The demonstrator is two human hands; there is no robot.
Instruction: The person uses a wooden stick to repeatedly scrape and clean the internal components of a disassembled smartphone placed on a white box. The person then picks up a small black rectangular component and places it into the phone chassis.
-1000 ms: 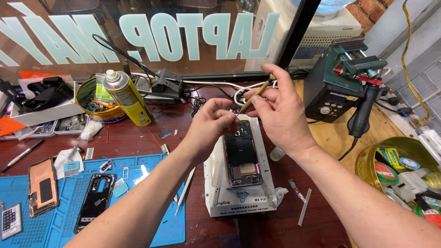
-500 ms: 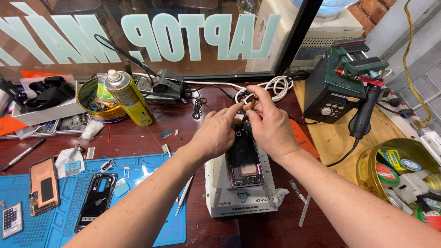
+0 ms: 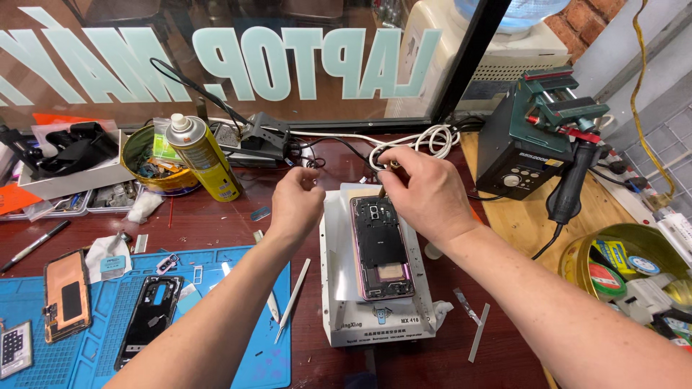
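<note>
Head view: a repair bench with an opened phone (image 3: pixel 380 248) lying face down on a white heating platform (image 3: pixel 375 288) at the centre of the desk. The phone's back cover is already off, so its dark inner frame, the camera cluster at the top and a pale rectangular component near the bottom are exposed. The right hand (image 3: pixel 425 194) rests over the upper right corner of the phone, fingers pinched closed on a thin, brass-coloured tool (image 3: pixel 382 191) whose tip meets the phone's top edge beside the camera. The left hand (image 3: pixel 295 205) hovers just left of the platform, curled closed with fingertips drawn together; whether it holds a small part cannot be told. On the blue work mat (image 3: pixel 238 360) to the left lie a black back frame (image 3: pixel 148 313) and an orange-tinted phone panel (image 3: pixel 66 295), both well apart from the phone in hand. A pair of tweezers (image 3: pixel 292 299) lies across the mat's right edge. As a judgement, disassembly is under way: the rear cover is removed, while the inner plate and components appear still seated, leaving most of the internal work to do.
</note>
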